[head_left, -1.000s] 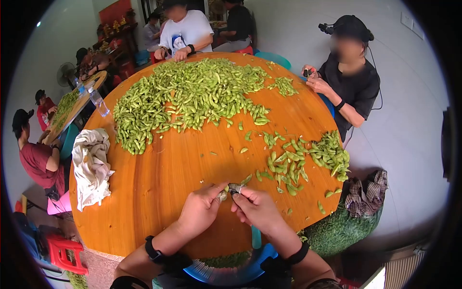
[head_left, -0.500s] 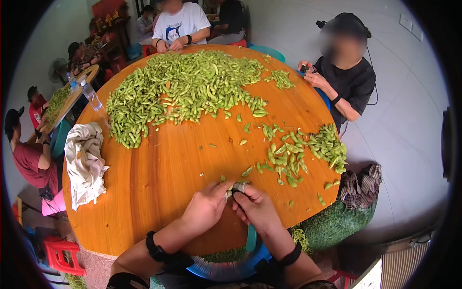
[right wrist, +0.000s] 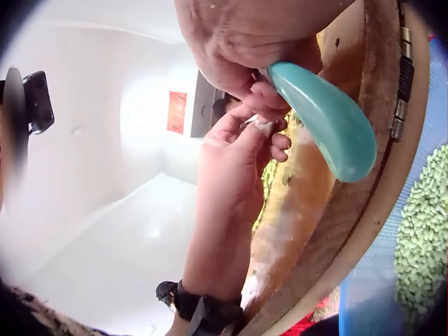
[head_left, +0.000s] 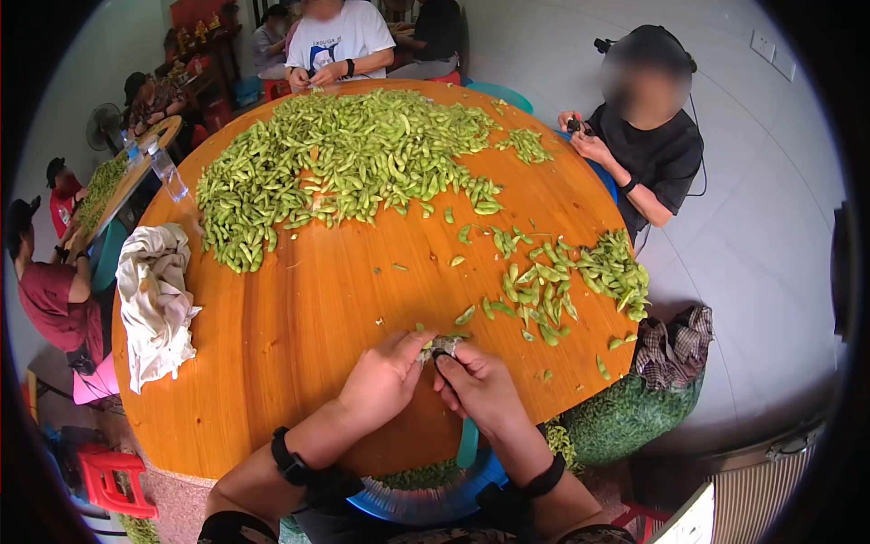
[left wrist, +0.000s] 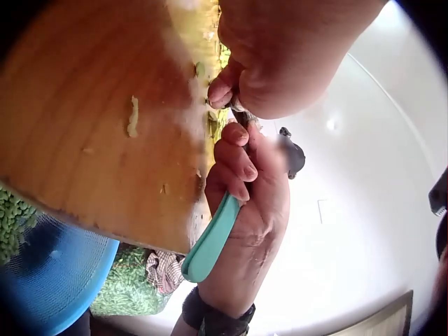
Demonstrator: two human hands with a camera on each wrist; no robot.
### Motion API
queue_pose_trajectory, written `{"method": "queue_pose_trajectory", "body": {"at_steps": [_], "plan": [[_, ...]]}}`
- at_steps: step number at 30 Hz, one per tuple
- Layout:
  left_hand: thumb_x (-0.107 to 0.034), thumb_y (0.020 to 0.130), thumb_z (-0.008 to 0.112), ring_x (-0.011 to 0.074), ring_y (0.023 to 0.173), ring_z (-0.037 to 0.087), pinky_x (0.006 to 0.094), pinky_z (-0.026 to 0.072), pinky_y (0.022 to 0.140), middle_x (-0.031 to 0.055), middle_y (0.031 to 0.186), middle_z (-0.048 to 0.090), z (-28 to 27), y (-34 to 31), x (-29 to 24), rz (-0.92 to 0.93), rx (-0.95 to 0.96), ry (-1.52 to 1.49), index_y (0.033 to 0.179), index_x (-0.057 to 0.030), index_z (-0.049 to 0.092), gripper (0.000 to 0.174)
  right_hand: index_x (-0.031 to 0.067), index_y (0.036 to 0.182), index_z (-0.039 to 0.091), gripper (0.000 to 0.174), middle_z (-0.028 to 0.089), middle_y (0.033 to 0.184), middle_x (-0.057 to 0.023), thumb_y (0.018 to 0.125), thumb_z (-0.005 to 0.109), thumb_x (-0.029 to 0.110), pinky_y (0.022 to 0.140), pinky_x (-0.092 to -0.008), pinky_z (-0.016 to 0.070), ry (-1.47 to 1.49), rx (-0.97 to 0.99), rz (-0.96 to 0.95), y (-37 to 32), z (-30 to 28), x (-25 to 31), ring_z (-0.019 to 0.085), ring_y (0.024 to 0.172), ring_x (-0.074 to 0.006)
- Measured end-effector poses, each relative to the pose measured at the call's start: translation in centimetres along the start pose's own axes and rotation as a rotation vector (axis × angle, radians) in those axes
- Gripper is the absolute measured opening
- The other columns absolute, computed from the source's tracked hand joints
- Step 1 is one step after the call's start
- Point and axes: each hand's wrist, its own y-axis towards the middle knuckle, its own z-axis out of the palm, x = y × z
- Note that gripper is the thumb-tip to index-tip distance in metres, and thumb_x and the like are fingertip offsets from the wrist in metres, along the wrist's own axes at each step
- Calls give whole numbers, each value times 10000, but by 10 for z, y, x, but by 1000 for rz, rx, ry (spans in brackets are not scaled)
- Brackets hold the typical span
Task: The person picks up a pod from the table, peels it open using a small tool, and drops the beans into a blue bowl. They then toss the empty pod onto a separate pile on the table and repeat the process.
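Observation:
Over the near edge of the round table, both hands meet at the fingertips. My left hand (head_left: pixel 385 376) pinches a small green soybean pod (head_left: pixel 427 347), mostly covered by the fingers. My right hand (head_left: pixel 480 385) grips a tool by its smooth teal handle (right wrist: pixel 329 126), whose end sticks out below the palm; the tool's working end is hidden between the hands. A whitish wrap (head_left: pixel 444 344) shows at the fingertips. Below the table edge, a blue mesh-bottomed basin (left wrist: pixel 66 269) holds shelled green beans (right wrist: pixel 423 234).
A big heap of soybean pods (head_left: pixel 353 150) covers the far side of the wooden table (head_left: pixel 299 299). Smaller piles of pods (head_left: pixel 616 272) lie at the right. A crumpled white cloth (head_left: pixel 156 304) and a water bottle (head_left: pixel 169 172) are at the left. A person (head_left: pixel 648 118) sits at the right.
The head view has shifted slightly, so the table sits higher and further left. Both hands stay together at the fingertips, with small finger movements; the teal handle has swung slightly left.

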Motion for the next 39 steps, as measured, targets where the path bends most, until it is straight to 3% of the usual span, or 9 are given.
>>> {"method": "queue_pose_trajectory", "body": {"at_steps": [3, 6, 10, 14, 26, 32, 35, 37, 39], "plan": [[83, 807, 544, 300, 743, 631, 344, 523, 669, 150, 904, 616, 1, 0, -4, 29, -5, -34, 1175, -44, 562, 389, 74, 880, 577, 147, 552, 674, 5, 974, 489, 143, 378, -192, 319, 37, -26, 15, 1, -2, 0, 456, 459, -50], [85, 808, 544, 290, 741, 633, 338, 522, 664, 146, 882, 621, -7, 4, -6, -47, 49, -153, 1189, -54, 574, 407, 73, 874, 576, 155, 549, 670, 9, 976, 486, 147, 384, -192, 322, 54, -12, 29, 0, -3, 4, 455, 461, -50], [74, 816, 553, 287, 752, 633, 330, 518, 671, 147, 862, 623, -8, 4, 0, -130, 65, -94, 1198, -64, 582, 407, 49, 806, 573, 225, 522, 625, 12, 981, 480, 156, 396, -199, 329, -78, 42, 23, -4, -3, 11, 454, 462, -53], [52, 817, 574, 317, 809, 636, 363, 521, 712, 159, 912, 626, -4, 2, -2, -15, 17, 10, 1197, -69, 576, 399, 39, 764, 565, 268, 502, 601, 13, 984, 473, 162, 397, -205, 331, -24, 30, 43, -7, 1, 16, 455, 463, -55], [47, 811, 568, 355, 882, 641, 374, 529, 770, 177, 984, 635, -2, 2, -1, 17, 15, 39, 1131, -20, 563, 327, 83, 908, 584, 118, 526, 647, 16, 963, 489, 125, 404, -207, 353, -31, -38, 10, 0, 1, 0, 459, 471, -46], [53, 815, 558, 355, 915, 643, 352, 523, 780, 184, 981, 637, -2, 5, 11, 43, 39, -46, 1111, -11, 570, 303, 101, 920, 593, 124, 507, 632, 23, 965, 485, 143, 376, -212, 311, 52, -40, 37, 4, 3, -2, 417, 437, -46], [48, 857, 510, 272, 779, 654, 319, 525, 703, 132, 929, 650, 0, 5, 18, 125, -14, -51, 1123, -23, 569, 281, 73, 906, 598, 143, 549, 674, 10, 968, 485, 135, 377, -194, 306, 90, -51, 53, 4, 1, 2, 432, 448, -47], [35, 904, 447, 129, 617, 560, 252, 477, 583, 54, 860, 628, -4, 5, 17, -173, 99, -367, 1134, -38, 575, 273, 80, 934, 608, 131, 552, 673, 12, 964, 494, 138, 378, -193, 311, 126, 6, 65, 7, -1, 2, 432, 448, -45], [26, 919, 422, 83, 589, 495, 220, 432, 547, 26, 843, 607, -7, 9, 17, -312, 142, -550, 1145, -43, 571, 279, 93, 937, 608, 133, 536, 660, 13, 965, 488, 142, 371, -202, 313, 125, 19, 76, 10, -5, 0, 423, 435, -48]]}}
